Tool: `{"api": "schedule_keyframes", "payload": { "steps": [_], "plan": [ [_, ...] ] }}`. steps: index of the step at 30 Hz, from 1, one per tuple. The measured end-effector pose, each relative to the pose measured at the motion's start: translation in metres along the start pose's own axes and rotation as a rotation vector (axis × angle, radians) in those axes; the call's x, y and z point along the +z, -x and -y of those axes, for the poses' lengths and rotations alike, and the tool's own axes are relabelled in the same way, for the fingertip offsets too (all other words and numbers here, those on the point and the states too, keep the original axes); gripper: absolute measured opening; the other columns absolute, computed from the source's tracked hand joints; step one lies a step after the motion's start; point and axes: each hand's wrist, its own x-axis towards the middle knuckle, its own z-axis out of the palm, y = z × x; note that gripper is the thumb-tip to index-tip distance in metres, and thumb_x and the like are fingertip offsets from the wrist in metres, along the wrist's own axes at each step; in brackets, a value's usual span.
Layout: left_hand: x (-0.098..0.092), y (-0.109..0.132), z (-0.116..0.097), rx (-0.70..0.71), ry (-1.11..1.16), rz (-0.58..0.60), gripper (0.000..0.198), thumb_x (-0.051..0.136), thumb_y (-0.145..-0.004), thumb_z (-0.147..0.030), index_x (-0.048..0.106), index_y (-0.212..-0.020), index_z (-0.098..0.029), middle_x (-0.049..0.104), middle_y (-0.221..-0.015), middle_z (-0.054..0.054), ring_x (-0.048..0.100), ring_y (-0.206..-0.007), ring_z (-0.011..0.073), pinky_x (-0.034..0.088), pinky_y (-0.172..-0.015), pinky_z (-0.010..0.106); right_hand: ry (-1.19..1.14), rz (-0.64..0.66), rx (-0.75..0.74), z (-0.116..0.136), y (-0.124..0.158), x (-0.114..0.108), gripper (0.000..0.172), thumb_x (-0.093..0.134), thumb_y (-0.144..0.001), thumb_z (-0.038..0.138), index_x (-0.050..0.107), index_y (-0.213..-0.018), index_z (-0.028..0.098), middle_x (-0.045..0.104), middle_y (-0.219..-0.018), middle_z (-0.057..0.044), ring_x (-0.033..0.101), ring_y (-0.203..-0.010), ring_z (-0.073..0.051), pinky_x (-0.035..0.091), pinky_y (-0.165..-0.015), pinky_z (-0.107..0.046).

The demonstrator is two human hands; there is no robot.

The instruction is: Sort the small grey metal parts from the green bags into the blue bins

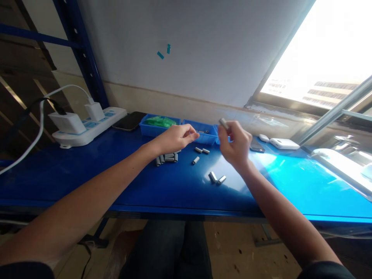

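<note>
My right hand (pixel 236 143) pinches a small grey metal cylinder (pixel 223 123) between thumb and fingers, raised above the blue table in front of a blue bin. My left hand (pixel 178 138) hovers near the middle blue bin (pixel 211 136), its thumb and fingertips pressed together; whatever they hold, if anything, is too small to make out. Several metal cylinders (pixel 170 158) are grouped below my left hand. Others lie loose between the hands, one pair (pixel 205 151) near the bin and another pair (pixel 221 180) nearer the table's front.
A left blue bin (pixel 149 131) holds a green bag. A power strip (pixel 87 131) with plugs and a dark phone (pixel 129 121) are at the left. At the right are a phone (pixel 257 145) and a white device (pixel 284 144).
</note>
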Motion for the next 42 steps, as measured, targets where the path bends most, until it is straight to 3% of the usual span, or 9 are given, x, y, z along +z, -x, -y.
{"api": "schedule_keyframes", "payload": {
  "steps": [2,4,10,16,22,28,31,37,42],
  "plan": [
    [0.002,0.003,-0.004,-0.013,-0.128,0.071,0.043,0.047,-0.086,-0.056,0.065,-0.095,-0.017,0.068,-0.082,0.006,0.061,-0.072,0.0190,0.041,-0.062,0.028,0.049,-0.187,0.073,-0.008,-0.008,-0.005,0.027,0.038,-0.095,0.039,0.053,-0.082,0.020,0.051,-0.060,0.001,0.048,-0.054,-0.013,0.038,-0.058,-0.026],
    [0.008,0.007,-0.009,-0.012,-0.271,0.181,0.045,0.051,-0.081,-0.060,0.067,-0.089,-0.019,0.068,-0.084,0.007,0.062,-0.076,0.0216,0.040,-0.062,0.029,0.174,-0.161,0.170,-0.018,-0.014,-0.005,0.029,0.036,-0.095,0.040,0.053,-0.084,0.020,0.053,-0.062,0.000,0.051,-0.057,-0.015,0.038,-0.059,-0.027],
    [0.030,0.013,-0.020,0.014,-0.500,0.282,0.030,0.052,-0.084,-0.046,0.064,-0.091,-0.020,0.068,-0.096,0.008,0.064,-0.086,0.0254,0.043,-0.063,0.030,0.409,0.630,0.228,-0.018,-0.005,0.008,0.031,0.052,-0.087,0.046,0.061,-0.101,0.019,0.063,-0.070,-0.005,0.058,-0.065,-0.021,0.034,-0.059,-0.028],
    [0.024,0.006,-0.002,0.016,-0.382,0.165,0.024,0.045,-0.089,-0.035,0.062,-0.092,-0.018,0.067,-0.099,0.008,0.062,-0.093,0.0239,0.046,-0.074,0.031,-0.009,0.897,-0.070,0.001,0.008,0.008,0.022,0.055,-0.088,0.037,0.062,-0.103,0.022,0.066,-0.086,-0.003,0.058,-0.073,-0.015,0.035,-0.061,-0.023],
    [0.020,-0.002,0.014,0.080,-0.134,0.038,0.026,0.047,-0.091,-0.037,0.061,-0.094,-0.016,0.066,-0.095,0.008,0.062,-0.088,0.0206,0.047,-0.078,0.030,0.032,0.685,-0.025,-0.006,0.011,0.015,0.017,0.055,-0.088,0.035,0.063,-0.090,0.021,0.063,-0.074,0.000,0.054,-0.062,-0.012,0.034,-0.057,-0.023],
    [0.035,-0.003,0.010,0.092,-0.179,0.011,0.041,0.045,-0.092,-0.036,0.052,-0.127,-0.015,0.061,-0.117,0.012,0.056,-0.110,0.0244,0.043,-0.095,0.036,-0.026,-0.093,0.070,-0.006,-0.003,-0.002,0.021,0.046,-0.091,0.039,0.055,-0.097,0.021,0.050,-0.061,0.003,0.050,-0.055,-0.013,0.039,-0.058,-0.026],
    [0.046,-0.005,0.008,0.087,-0.321,0.125,0.037,0.046,-0.092,-0.032,0.054,-0.126,-0.019,0.058,-0.125,0.011,0.052,-0.117,0.0274,0.042,-0.096,0.039,-0.001,-0.285,0.187,-0.015,-0.014,-0.006,0.027,0.038,-0.094,0.041,0.050,-0.107,0.021,0.047,-0.061,0.002,0.052,-0.058,-0.015,0.038,-0.059,-0.028],
    [0.051,-0.007,0.013,0.112,-0.342,0.185,0.017,0.050,-0.088,-0.024,0.062,-0.099,-0.020,0.063,-0.102,0.007,0.059,-0.096,0.0221,0.046,-0.079,0.031,0.279,0.388,0.309,-0.034,-0.014,0.013,0.028,0.052,-0.086,0.041,0.058,-0.104,0.020,0.062,-0.068,-0.002,0.059,-0.068,-0.021,0.038,-0.061,-0.028],
    [0.037,-0.003,0.019,0.141,-0.219,0.104,0.009,0.050,-0.086,-0.024,0.055,-0.092,-0.018,0.063,-0.096,0.007,0.059,-0.092,0.0215,0.046,-0.080,0.032,0.124,0.717,0.121,-0.016,0.008,0.017,0.027,0.054,-0.087,0.038,0.060,-0.107,0.022,0.066,-0.078,-0.001,0.060,-0.069,-0.017,0.036,-0.062,-0.025]
  ]
}}
